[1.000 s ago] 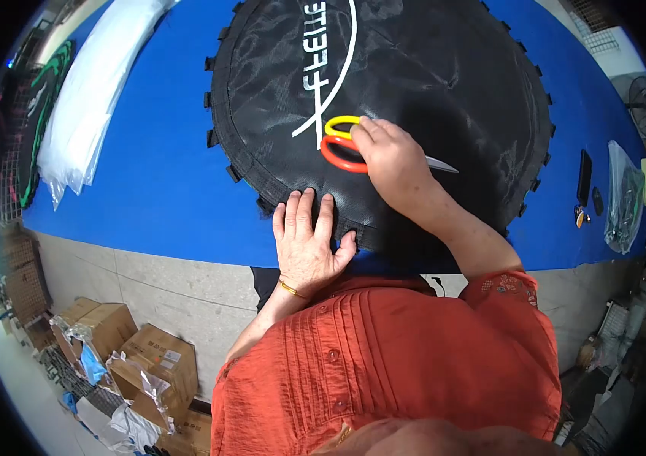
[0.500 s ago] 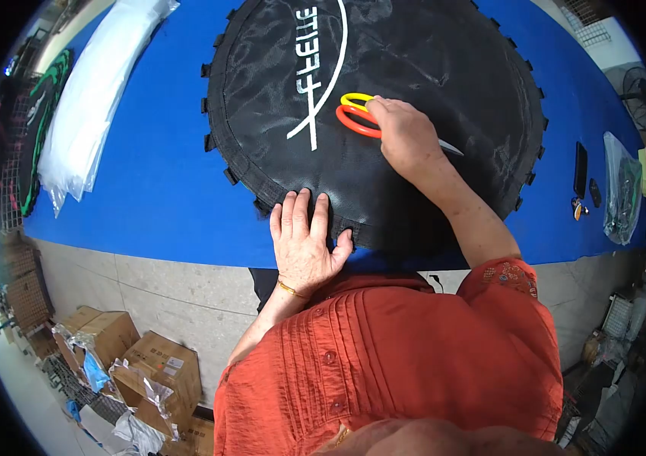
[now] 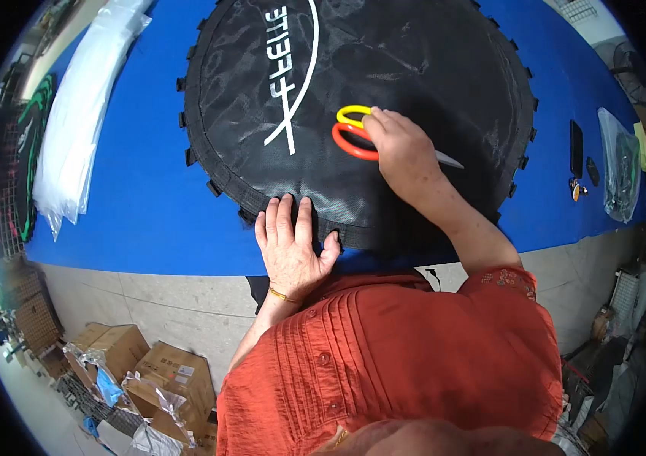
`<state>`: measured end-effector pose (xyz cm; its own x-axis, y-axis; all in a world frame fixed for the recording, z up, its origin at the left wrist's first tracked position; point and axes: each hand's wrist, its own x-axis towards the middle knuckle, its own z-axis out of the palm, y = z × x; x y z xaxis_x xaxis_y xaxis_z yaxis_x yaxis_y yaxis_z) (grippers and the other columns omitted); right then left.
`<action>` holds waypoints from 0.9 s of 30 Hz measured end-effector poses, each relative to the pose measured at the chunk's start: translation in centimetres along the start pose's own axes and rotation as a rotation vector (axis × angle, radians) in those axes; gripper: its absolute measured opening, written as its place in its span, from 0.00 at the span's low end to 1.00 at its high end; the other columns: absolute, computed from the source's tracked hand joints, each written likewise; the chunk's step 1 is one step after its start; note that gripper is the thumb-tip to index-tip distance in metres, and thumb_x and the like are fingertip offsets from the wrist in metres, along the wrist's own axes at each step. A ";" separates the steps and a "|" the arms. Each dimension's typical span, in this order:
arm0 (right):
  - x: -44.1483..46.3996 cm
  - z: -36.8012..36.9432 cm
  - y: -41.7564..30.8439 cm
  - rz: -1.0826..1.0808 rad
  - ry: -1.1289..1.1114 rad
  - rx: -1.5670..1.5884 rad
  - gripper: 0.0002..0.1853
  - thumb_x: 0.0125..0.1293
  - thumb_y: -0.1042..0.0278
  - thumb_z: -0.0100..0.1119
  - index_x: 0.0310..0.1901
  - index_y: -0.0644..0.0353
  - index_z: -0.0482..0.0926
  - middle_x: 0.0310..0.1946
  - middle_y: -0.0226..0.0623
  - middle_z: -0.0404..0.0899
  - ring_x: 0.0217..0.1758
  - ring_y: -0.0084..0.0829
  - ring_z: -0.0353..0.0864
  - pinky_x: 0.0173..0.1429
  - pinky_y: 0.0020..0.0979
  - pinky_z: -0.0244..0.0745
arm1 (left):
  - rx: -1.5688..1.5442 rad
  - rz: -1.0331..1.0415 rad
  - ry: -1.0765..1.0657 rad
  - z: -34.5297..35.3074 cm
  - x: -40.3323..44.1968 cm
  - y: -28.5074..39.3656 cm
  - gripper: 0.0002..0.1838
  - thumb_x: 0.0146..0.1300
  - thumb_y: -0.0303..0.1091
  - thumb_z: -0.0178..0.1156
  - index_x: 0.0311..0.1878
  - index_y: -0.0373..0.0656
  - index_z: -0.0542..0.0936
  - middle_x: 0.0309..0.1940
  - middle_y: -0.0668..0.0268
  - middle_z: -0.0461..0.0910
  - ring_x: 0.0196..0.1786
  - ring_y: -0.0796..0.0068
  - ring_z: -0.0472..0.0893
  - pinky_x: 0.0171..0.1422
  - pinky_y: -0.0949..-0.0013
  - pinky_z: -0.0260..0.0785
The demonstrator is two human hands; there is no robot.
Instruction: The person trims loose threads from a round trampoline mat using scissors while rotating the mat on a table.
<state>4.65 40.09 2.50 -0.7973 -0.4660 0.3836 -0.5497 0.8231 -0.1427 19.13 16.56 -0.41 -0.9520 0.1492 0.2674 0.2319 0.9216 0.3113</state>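
A large round black mesh mat, like a trampoline mat, lies on the blue table. Short black tabs stick out around its rim, and it bears white lettering with a curved line. My left hand rests on the near edge of the mat, palm down, fingers stretched forward and thumb apart. Over the mat, my right hand is closed around a pair of scissors with one yellow and one red handle loop. The loops point left and the blade tip shows to the right; the middle is hidden by the hand.
Clear plastic bags lie along the table's left side. At the right are a black phone-like slab, a small bunch of keys and a plastic bag with dark contents. Cardboard boxes stand on the floor at lower left.
The view has turned slightly. The mat appears a little further left, with my left hand still on its edge. My right hand and the scissors appear slightly nearer to me, the grip unchanged.
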 end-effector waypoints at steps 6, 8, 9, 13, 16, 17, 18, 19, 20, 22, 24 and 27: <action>-1.3 -1.4 -0.6 0.006 -0.091 0.002 0.14 0.70 0.73 0.61 0.56 0.64 0.82 0.58 0.51 0.87 0.63 0.46 0.87 0.67 0.43 0.84 | -0.014 -0.011 -0.005 -0.2 0.0 0.2 0.40 0.64 0.57 0.68 0.73 0.41 0.79 0.72 0.47 0.74 0.77 0.41 0.70 0.83 0.38 0.57; -2.3 -1.5 -1.1 -0.010 -0.072 -0.027 0.15 0.70 0.72 0.62 0.57 0.63 0.82 0.58 0.50 0.87 0.63 0.45 0.87 0.66 0.42 0.84 | -0.010 -0.014 -0.007 -0.2 0.1 0.2 0.39 0.64 0.56 0.69 0.73 0.41 0.79 0.72 0.47 0.75 0.77 0.41 0.70 0.83 0.37 0.57; -2.6 -1.5 -1.2 -0.016 -0.059 -0.033 0.15 0.70 0.72 0.62 0.57 0.63 0.82 0.58 0.50 0.87 0.62 0.44 0.87 0.66 0.42 0.84 | -0.008 -0.013 -0.011 -0.2 0.0 0.2 0.39 0.64 0.56 0.69 0.73 0.41 0.79 0.72 0.47 0.75 0.77 0.41 0.70 0.83 0.37 0.57; -2.0 -0.7 -0.3 -0.016 0.029 -0.025 0.13 0.69 0.72 0.63 0.54 0.63 0.83 0.55 0.49 0.87 0.58 0.44 0.88 0.63 0.42 0.85 | -0.004 -0.009 -0.009 -0.3 -0.1 0.3 0.37 0.65 0.52 0.69 0.74 0.42 0.79 0.74 0.48 0.75 0.80 0.42 0.70 0.84 0.37 0.56; -0.9 -0.2 0.2 -0.003 0.056 -0.004 0.11 0.69 0.74 0.62 0.51 0.64 0.84 0.53 0.49 0.87 0.55 0.45 0.88 0.61 0.42 0.86 | -0.035 0.088 0.048 0.0 -0.6 0.7 0.32 0.67 0.44 0.69 0.73 0.43 0.80 0.74 0.52 0.76 0.80 0.46 0.71 0.85 0.38 0.57; -0.8 -0.1 0.2 -0.011 0.061 -0.019 0.11 0.68 0.74 0.62 0.51 0.64 0.84 0.53 0.48 0.87 0.55 0.45 0.88 0.61 0.42 0.86 | -0.078 0.174 0.059 0.2 -0.6 0.9 0.29 0.67 0.35 0.68 0.72 0.43 0.81 0.74 0.54 0.78 0.79 0.48 0.73 0.84 0.39 0.60; -0.8 -0.1 0.2 -0.021 0.063 -0.035 0.11 0.68 0.74 0.62 0.51 0.65 0.84 0.52 0.48 0.87 0.55 0.45 0.88 0.61 0.42 0.86 | -0.154 0.234 -0.014 -0.5 -0.3 1.2 0.27 0.66 0.30 0.68 0.70 0.43 0.83 0.72 0.55 0.80 0.77 0.49 0.76 0.83 0.41 0.64; -1.0 -0.3 0.1 -0.035 0.072 -0.032 0.11 0.68 0.73 0.62 0.51 0.65 0.83 0.51 0.47 0.87 0.54 0.44 0.88 0.60 0.42 0.86 | -0.144 0.255 -0.045 -0.2 -0.3 1.2 0.27 0.66 0.29 0.67 0.69 0.43 0.84 0.71 0.55 0.81 0.76 0.49 0.77 0.82 0.41 0.65; -1.3 -0.7 -0.2 -0.026 0.033 -0.014 0.12 0.68 0.73 0.62 0.51 0.64 0.83 0.51 0.47 0.87 0.54 0.44 0.88 0.60 0.42 0.86 | -0.135 0.276 -0.074 0.2 -0.3 1.2 0.26 0.66 0.28 0.67 0.69 0.43 0.84 0.70 0.56 0.82 0.75 0.50 0.78 0.82 0.42 0.65; -2.7 -2.0 -1.7 -0.001 -0.047 0.019 0.12 0.68 0.73 0.61 0.52 0.64 0.82 0.50 0.46 0.86 0.54 0.43 0.88 0.59 0.41 0.85 | -0.155 0.256 -0.039 0.5 -0.4 1.3 0.24 0.67 0.28 0.66 0.66 0.45 0.86 0.68 0.56 0.84 0.74 0.51 0.80 0.81 0.42 0.66; -4.1 -3.9 -3.8 0.076 -0.235 0.157 0.18 0.67 0.77 0.60 0.59 0.67 0.81 0.61 0.56 0.85 0.64 0.53 0.86 0.70 0.47 0.81 | -0.149 0.254 -0.040 0.4 -0.2 1.3 0.23 0.67 0.29 0.67 0.66 0.46 0.86 0.67 0.56 0.84 0.74 0.51 0.80 0.80 0.42 0.66; -6.5 -4.8 -6.1 0.001 -0.257 0.211 0.20 0.66 0.76 0.61 0.59 0.67 0.80 0.61 0.55 0.85 0.65 0.51 0.86 0.69 0.46 0.82 | -0.128 0.270 -0.061 0.8 -0.4 1.0 0.19 0.68 0.33 0.65 0.61 0.43 0.86 0.69 0.54 0.82 0.75 0.50 0.79 0.80 0.39 0.66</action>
<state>14.37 39.69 5.25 -0.8202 -0.5535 0.1446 -0.5666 0.7510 -0.3391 19.55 17.72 -0.89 -0.8616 0.4078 0.3023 0.4982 0.7936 0.3493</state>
